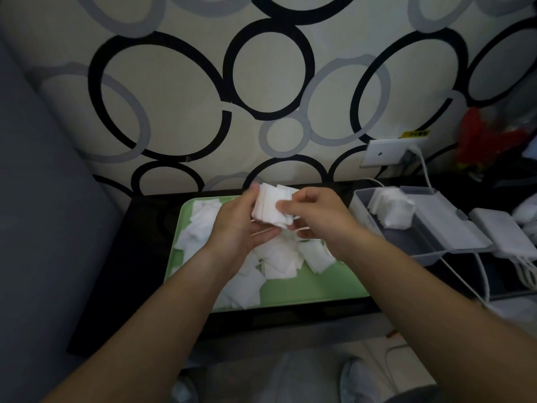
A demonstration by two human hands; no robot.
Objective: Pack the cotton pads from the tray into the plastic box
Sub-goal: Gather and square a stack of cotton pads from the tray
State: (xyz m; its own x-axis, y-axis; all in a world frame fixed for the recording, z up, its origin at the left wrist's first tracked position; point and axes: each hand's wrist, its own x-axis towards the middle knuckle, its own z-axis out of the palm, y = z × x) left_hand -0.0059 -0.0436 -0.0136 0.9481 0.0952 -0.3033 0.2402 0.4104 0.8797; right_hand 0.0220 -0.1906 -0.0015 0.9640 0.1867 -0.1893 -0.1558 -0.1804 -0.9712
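White cotton pads (271, 206) sit in a stack gripped by both hands above the green tray (313, 289), the left hand (241, 225) cupping its side and the right hand (313, 213) pinching its edge. More loose pads (279, 258) lie in the tray, and some pads (392, 206) fill the far end of the grey plastic box (421, 242) just right of it.

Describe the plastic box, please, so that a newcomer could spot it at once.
Start at the green tray on the dark table. Just right of it, below the wall socket, sits the box: grey, open, with a stack of pads at its far end. The white device beside it trails cables.
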